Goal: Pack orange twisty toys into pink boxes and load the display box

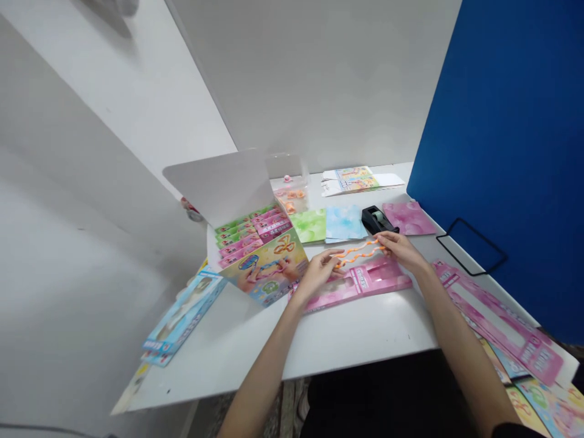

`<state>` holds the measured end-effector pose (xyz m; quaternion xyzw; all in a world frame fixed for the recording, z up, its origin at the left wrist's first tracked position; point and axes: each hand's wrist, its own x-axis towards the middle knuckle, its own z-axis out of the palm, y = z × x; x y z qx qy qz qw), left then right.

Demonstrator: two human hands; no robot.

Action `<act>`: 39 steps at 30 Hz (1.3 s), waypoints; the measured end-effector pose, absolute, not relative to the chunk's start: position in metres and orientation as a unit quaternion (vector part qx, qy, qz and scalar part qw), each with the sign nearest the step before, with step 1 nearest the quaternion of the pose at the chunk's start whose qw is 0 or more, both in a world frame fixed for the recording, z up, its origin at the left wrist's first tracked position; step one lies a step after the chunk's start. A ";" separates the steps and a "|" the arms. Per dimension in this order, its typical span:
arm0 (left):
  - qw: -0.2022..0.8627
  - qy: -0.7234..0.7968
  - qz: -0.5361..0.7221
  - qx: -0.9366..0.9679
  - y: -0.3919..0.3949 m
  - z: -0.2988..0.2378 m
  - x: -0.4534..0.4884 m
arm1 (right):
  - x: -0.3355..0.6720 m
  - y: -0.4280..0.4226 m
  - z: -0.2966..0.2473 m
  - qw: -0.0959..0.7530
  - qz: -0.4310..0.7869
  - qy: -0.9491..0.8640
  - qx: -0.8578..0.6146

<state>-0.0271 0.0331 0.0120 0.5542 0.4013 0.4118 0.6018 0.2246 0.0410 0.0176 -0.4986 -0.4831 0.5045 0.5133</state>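
Both hands hold an orange wavy strip (358, 250) stretched between them just above the white table (356, 334). My left hand (319, 272) pinches its left end and my right hand (401, 248) grips its right end. Under the strip lies a flat pink cardboard package (365, 285) with a cut-out window. Left of my left hand stands an open colourful display box (264, 267) with its white lid (219, 185) raised and several pink and green packs (250, 232) stacked inside.
A black tape dispenser (376, 219) sits behind my right hand among green (311, 225), blue (344, 222) and pink (408, 219) paper sheets. Pink flat packages (502, 328) pile at the right, blue ones (182, 322) at the left edge. A blue partition (511, 152) walls the right side.
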 end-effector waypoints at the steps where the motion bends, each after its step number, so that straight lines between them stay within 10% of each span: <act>1: 0.601 0.396 0.406 0.563 0.033 0.011 -0.027 | 0.226 0.041 0.017 0.517 0.502 -0.478 -0.503; 15: 0.297 0.457 0.506 0.668 0.038 0.009 -0.037 | 0.249 0.038 0.024 0.518 0.358 -0.497 -0.597; 27: 0.376 0.428 0.504 0.650 0.023 0.011 -0.013 | 0.236 0.025 0.019 0.457 0.511 -0.505 -0.525; 39: 0.472 0.476 0.453 0.588 0.021 0.015 -0.005 | 0.230 0.028 0.017 0.539 0.401 -0.496 -0.551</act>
